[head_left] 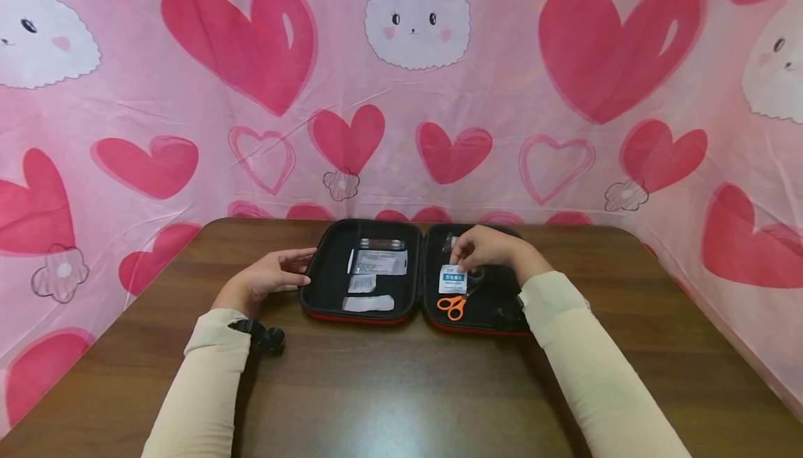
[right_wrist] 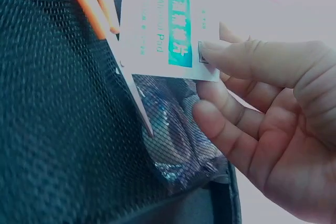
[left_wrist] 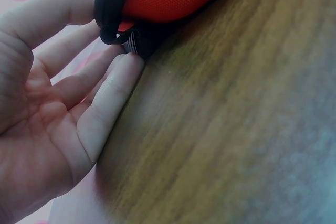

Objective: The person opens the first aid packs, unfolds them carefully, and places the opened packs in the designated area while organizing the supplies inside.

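A black case with red outer sides (head_left: 325, 278) lies unfolded on the table. My right hand (head_left: 488, 246) pinches a small white and teal alcohol pad packet (head_left: 452, 281) by its edge, over the right half. Close under the packet are scissors with orange handles (head_left: 452, 308); in the right wrist view their blades (right_wrist: 128, 80) lie over black mesh, with shiny wrapped contents beneath. At the case's left side, my left hand (head_left: 272, 277) touches the zipped edge (left_wrist: 113, 30) with extended fingertips.
The left half of the case holds several flat wrapped packets (head_left: 380, 263) and clear tubes (head_left: 383, 243) under a strap or pocket. The brown wooden table (head_left: 389, 388) extends in front of the case. Behind it hangs a pink cloth with hearts (head_left: 348, 137).
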The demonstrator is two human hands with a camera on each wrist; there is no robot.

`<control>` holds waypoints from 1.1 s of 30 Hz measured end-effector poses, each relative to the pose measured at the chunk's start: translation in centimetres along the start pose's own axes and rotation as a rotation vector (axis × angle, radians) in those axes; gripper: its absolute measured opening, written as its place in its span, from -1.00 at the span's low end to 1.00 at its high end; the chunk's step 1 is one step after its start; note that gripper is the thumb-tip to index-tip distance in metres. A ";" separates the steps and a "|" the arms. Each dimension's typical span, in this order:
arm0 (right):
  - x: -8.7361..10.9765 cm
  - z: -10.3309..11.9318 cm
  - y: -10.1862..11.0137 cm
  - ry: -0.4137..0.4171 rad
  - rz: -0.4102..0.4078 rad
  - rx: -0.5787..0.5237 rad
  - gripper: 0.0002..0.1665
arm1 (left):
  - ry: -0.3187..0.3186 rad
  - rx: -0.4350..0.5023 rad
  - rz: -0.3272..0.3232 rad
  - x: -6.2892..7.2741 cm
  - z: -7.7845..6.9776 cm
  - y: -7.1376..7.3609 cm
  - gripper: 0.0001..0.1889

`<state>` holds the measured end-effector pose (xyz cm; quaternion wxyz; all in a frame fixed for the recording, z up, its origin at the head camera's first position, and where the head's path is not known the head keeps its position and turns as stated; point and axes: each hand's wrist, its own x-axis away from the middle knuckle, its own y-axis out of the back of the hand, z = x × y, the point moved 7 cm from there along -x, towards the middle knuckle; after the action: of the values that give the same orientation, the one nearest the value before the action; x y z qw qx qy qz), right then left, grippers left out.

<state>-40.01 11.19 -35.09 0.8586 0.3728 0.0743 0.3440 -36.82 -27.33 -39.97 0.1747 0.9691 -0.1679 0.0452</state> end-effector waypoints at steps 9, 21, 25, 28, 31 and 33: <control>1.6 -0.2 0.6 0.016 -0.049 -0.067 -0.89 | 0.000 0.000 0.005 0.0 -0.1 -0.2 -0.21; 3.5 -0.2 0.8 0.061 -0.158 -0.204 -0.88 | -0.002 -0.003 0.004 0.2 0.0 -0.2 -0.21; 4.3 -0.4 1.0 0.075 -0.206 -0.223 -0.87 | 0.002 0.002 0.005 0.2 0.1 -0.2 -0.21; 5.0 -0.6 1.2 0.079 -0.237 -0.232 -0.82 | -0.002 0.002 0.009 0.2 0.1 -0.2 -0.21; 5.6 -0.9 1.4 0.076 -0.263 -0.247 -0.71 | -0.003 0.008 0.008 0.2 0.0 -0.2 -0.20; 6.0 -1.1 1.6 0.075 -0.275 -0.253 -0.63 | -0.002 0.011 0.008 0.2 -0.1 -0.2 -0.20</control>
<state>-36.75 16.50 -34.03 0.9342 0.2352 0.1126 0.2436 -36.58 -27.14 -39.93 0.1690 0.9695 -0.1717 0.0458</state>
